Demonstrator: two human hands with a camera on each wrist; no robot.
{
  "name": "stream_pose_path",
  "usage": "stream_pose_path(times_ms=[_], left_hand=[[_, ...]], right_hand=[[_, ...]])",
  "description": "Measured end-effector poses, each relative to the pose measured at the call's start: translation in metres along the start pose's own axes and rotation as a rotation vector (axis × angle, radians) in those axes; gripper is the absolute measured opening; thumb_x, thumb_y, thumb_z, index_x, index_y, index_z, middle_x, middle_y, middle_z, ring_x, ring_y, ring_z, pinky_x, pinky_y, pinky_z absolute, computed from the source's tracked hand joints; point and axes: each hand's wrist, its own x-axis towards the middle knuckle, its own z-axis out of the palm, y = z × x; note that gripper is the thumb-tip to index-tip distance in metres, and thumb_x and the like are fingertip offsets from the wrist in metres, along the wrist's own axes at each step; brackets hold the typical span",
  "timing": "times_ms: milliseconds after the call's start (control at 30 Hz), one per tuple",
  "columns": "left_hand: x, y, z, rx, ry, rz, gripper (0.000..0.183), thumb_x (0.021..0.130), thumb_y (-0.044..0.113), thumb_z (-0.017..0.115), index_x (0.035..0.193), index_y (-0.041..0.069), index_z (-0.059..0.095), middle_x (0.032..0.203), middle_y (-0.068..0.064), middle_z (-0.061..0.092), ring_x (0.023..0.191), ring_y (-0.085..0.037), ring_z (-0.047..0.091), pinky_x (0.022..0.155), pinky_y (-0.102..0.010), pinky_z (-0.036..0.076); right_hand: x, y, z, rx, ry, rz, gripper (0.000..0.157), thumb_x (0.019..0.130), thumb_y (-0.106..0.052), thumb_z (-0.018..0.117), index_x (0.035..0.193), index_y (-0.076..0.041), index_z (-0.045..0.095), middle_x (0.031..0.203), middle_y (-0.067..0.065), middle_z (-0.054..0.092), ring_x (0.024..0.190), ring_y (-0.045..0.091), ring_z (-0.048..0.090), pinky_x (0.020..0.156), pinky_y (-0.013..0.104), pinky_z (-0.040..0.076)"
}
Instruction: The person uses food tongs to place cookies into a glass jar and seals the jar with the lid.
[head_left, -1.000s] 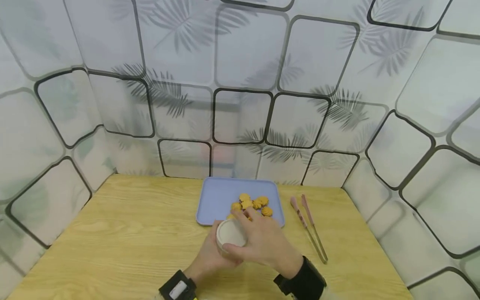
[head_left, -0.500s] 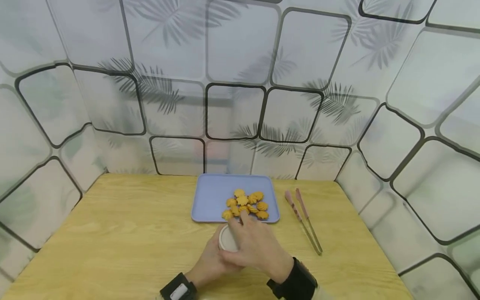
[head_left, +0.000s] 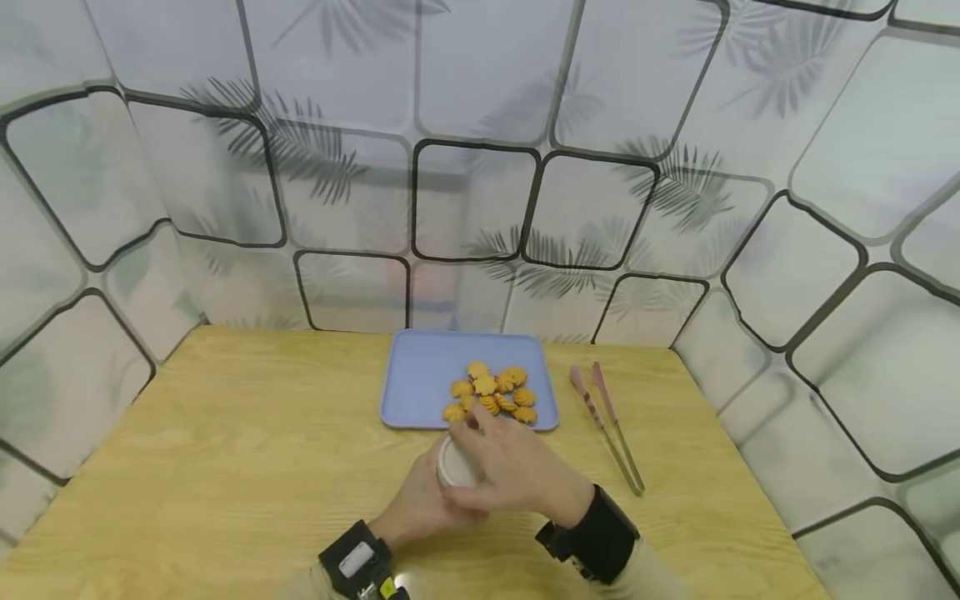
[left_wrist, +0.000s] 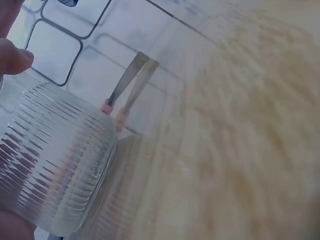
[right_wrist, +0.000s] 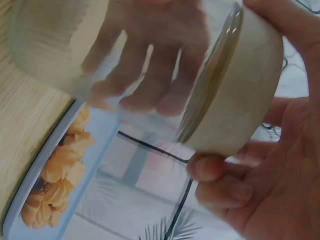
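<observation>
Nearest to me, both my hands are wrapped around a ribbed glass jar (head_left: 454, 467) just in front of my chest, above the wooden table (head_left: 225, 467). My left hand (head_left: 420, 508) cups the glass body from the left side; in the left wrist view the ribbed wall (left_wrist: 55, 170) fills the lower left corner with my thumb tip above it and my palm edge below, so that hand is curled round the jar. My right hand (head_left: 510, 471) lies over the top, its fingers and thumb clamped round the pale, off-white lid (right_wrist: 235, 90). In the right wrist view the lid sits on the jar's mouth, and my left fingers show blurred through the clear glass. I cannot tell whether the jar's base touches the table or hangs just above it.

Just beyond the jar lies a light blue tray (head_left: 420, 375), its near edge close to my right fingertips. A cluster of small orange cookies (head_left: 491, 392) sits on the tray's right half, bunched together and touching.

To the right of the tray, well apart from my hands, pink-tipped tongs (head_left: 607, 425) lie flat on the table, tips pointing away from me.

Farthest back stands a wall (head_left: 480, 150) of grey panels with black outlines and leaf shadows.
</observation>
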Motion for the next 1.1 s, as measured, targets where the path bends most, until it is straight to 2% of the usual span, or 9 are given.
stream_pose_path(times_ms=[233, 367, 533, 633, 733, 867, 933, 1033, 1100], left_hand=[[0.000, 0.000, -0.004, -0.109, -0.046, 0.014, 0.107, 0.069, 0.004, 0.086, 0.158, 0.012, 0.028, 0.151, -0.018, 0.046, 0.130, -0.026, 0.055, 0.107, -0.032, 0.049], [0.000, 0.000, -0.004, -0.101, -0.043, -0.022, 0.105, 0.068, 0.007, 0.088, 0.156, 0.012, 0.031, 0.149, -0.015, 0.048, 0.130, -0.024, 0.055, 0.106, -0.030, 0.048], [0.002, 0.002, -0.005, -0.094, -0.075, -0.030, 0.107, 0.068, 0.005, 0.088, 0.156, 0.012, 0.027, 0.153, -0.018, 0.043, 0.137, -0.035, 0.049, 0.109, -0.030, 0.046], [0.004, 0.003, -0.005, -0.093, -0.074, -0.035, 0.108, 0.066, 0.004, 0.088, 0.155, 0.015, 0.029, 0.154, -0.016, 0.043, 0.138, -0.034, 0.049, 0.111, -0.028, 0.044], [0.005, 0.002, -0.003, -0.103, -0.074, -0.039, 0.108, 0.065, 0.003, 0.087, 0.155, 0.017, 0.030, 0.151, -0.015, 0.047, 0.135, -0.031, 0.051, 0.110, -0.029, 0.044], [0.004, 0.001, -0.003, -0.108, -0.082, -0.053, 0.104, 0.068, 0.006, 0.087, 0.155, 0.015, 0.031, 0.146, -0.015, 0.050, 0.130, -0.032, 0.053, 0.107, -0.033, 0.046], [0.003, 0.001, -0.004, -0.086, -0.083, -0.054, 0.104, 0.070, 0.009, 0.089, 0.156, 0.015, 0.030, 0.148, -0.016, 0.048, 0.132, -0.034, 0.051, 0.107, -0.032, 0.046], [0.001, 0.001, -0.007, -0.082, -0.081, -0.031, 0.103, 0.070, 0.009, 0.089, 0.155, 0.015, 0.030, 0.151, -0.017, 0.046, 0.135, -0.032, 0.051, 0.109, -0.030, 0.045], [0.002, 0.002, -0.008, -0.054, -0.071, -0.015, 0.106, 0.069, 0.009, 0.089, 0.156, 0.015, 0.030, 0.153, -0.016, 0.045, 0.137, -0.031, 0.051, 0.111, -0.030, 0.044]], right_hand=[[0.002, 0.015, -0.007, 0.194, -0.132, -0.153, 0.057, 0.085, -0.038, 0.076, 0.138, -0.022, 0.062, 0.135, 0.005, 0.056, 0.110, 0.018, 0.054, 0.091, 0.030, 0.050], [-0.002, 0.006, -0.014, 0.149, -0.175, -0.040, 0.071, 0.083, -0.047, 0.079, 0.147, -0.028, 0.054, 0.151, 0.006, 0.050, 0.126, 0.027, 0.053, 0.099, 0.045, 0.050], [-0.003, -0.017, -0.006, -0.122, -0.059, 0.243, 0.084, 0.082, -0.076, 0.064, 0.138, -0.013, 0.060, 0.118, 0.018, 0.065, 0.082, 0.026, 0.068, 0.059, 0.033, 0.055], [-0.002, -0.019, -0.004, -0.162, -0.037, 0.225, 0.073, 0.085, -0.066, 0.068, 0.130, -0.009, 0.064, 0.106, 0.014, 0.066, 0.067, 0.019, 0.063, 0.051, 0.027, 0.050], [-0.004, -0.009, -0.011, -0.087, -0.086, 0.088, 0.060, 0.082, -0.042, 0.078, 0.135, -0.020, 0.062, 0.123, 0.008, 0.064, 0.091, 0.020, 0.064, 0.072, 0.032, 0.056], [-0.011, -0.002, -0.021, 0.078, -0.204, 0.031, 0.076, 0.083, -0.035, 0.079, 0.152, -0.033, 0.047, 0.159, 0.008, 0.041, 0.134, 0.034, 0.050, 0.106, 0.056, 0.047], [-0.011, -0.007, -0.021, 0.054, -0.174, 0.112, 0.080, 0.086, -0.050, 0.075, 0.156, -0.031, 0.041, 0.157, 0.016, 0.041, 0.132, 0.040, 0.052, 0.098, 0.058, 0.052], [-0.006, -0.018, -0.015, -0.068, -0.093, 0.266, 0.088, 0.081, -0.075, 0.067, 0.149, -0.022, 0.050, 0.129, 0.020, 0.060, 0.097, 0.032, 0.067, 0.068, 0.042, 0.058], [-0.001, -0.022, -0.011, -0.138, -0.053, 0.308, 0.083, 0.079, -0.075, 0.068, 0.138, -0.018, 0.059, 0.107, 0.014, 0.063, 0.077, 0.022, 0.063, 0.053, 0.032, 0.051]])
